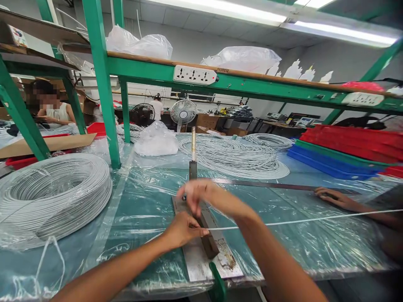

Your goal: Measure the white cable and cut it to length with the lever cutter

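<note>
My left hand (184,230) is closed, pinching a thin white cable (283,222) between thumb and fingers. The cable runs off to the right from the fingertips, across the dark bar of a metal fixture. My right hand (203,193), smeared by motion, hovers over the fixture just above the left hand; whether its fingers hold anything is unclear. That fixture has a flat steel base plate (197,268), a long dark metal block (209,245) and an upright lever (193,153) with a worn, pale grip behind my right hand.
At right, another person's hand (336,197) rests on a long metal ruler (252,183). A wrapped cable coil (56,197) lies left, loose coils (239,155) behind. Red trays (349,142) stack at right. A green clamp (217,281) sits at the table's front edge.
</note>
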The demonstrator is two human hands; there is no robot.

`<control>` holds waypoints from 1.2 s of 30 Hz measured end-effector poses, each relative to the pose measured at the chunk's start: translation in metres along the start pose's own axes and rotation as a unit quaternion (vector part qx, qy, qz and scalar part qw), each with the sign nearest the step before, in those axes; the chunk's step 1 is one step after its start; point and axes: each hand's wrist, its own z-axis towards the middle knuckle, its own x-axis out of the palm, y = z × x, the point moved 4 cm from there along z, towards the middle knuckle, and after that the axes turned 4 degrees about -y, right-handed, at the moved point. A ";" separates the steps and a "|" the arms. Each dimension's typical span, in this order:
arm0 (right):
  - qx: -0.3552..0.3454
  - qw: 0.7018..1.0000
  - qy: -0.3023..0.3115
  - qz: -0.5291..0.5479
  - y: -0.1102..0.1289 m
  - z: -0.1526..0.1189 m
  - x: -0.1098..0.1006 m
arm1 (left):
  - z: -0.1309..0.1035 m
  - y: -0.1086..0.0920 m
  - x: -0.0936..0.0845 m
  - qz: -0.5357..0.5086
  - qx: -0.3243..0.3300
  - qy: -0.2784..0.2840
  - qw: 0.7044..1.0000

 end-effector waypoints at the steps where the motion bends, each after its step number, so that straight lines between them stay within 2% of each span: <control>1: 0.002 0.987 -0.159 -0.006 0.005 0.015 -0.036 | 0.001 0.001 0.000 0.001 0.004 -0.013 1.000; 2: 0.004 0.971 -0.240 -0.008 0.007 0.032 -0.064 | 0.002 0.001 0.000 0.006 0.007 -0.024 1.000; 4: 0.028 0.946 -0.323 -0.008 0.000 0.066 -0.106 | 0.004 0.000 -0.001 0.032 0.012 -0.033 0.999; 7: 0.089 0.933 -0.348 0.006 -0.019 0.110 -0.139 | 0.003 -0.006 -0.004 0.113 0.032 -0.035 0.992; 10: 0.131 0.929 -0.345 0.031 -0.029 0.136 -0.149 | -0.003 -0.016 -0.006 0.190 0.068 -0.044 0.978; 13: 0.149 0.927 -0.339 0.057 -0.029 0.147 -0.149 | -0.008 -0.018 -0.002 0.258 0.069 -0.029 0.963; 16: 0.152 0.927 -0.333 0.078 -0.024 0.147 -0.147 | -0.004 -0.011 0.003 0.185 0.042 -0.025 0.982; 19: 0.133 0.932 -0.323 0.094 -0.018 0.135 -0.148 | 0.009 0.000 0.006 0.036 0.000 -0.031 0.999; 23: 0.086 0.943 -0.301 0.113 -0.006 0.102 -0.144 | 0.024 0.015 0.014 -0.058 -0.056 0.002 0.997; 25: 0.063 0.946 -0.294 0.120 0.001 0.080 -0.138 | 0.028 0.018 0.016 -0.094 -0.071 -0.002 0.993; 31: 0.012 0.947 -0.276 0.166 0.013 0.007 -0.112 | 0.035 0.028 0.024 -0.145 -0.088 -0.050 0.984; 36: 0.046 0.928 -0.301 0.215 0.005 -0.054 -0.090 | 0.043 0.041 0.027 -0.129 -0.091 -0.106 0.982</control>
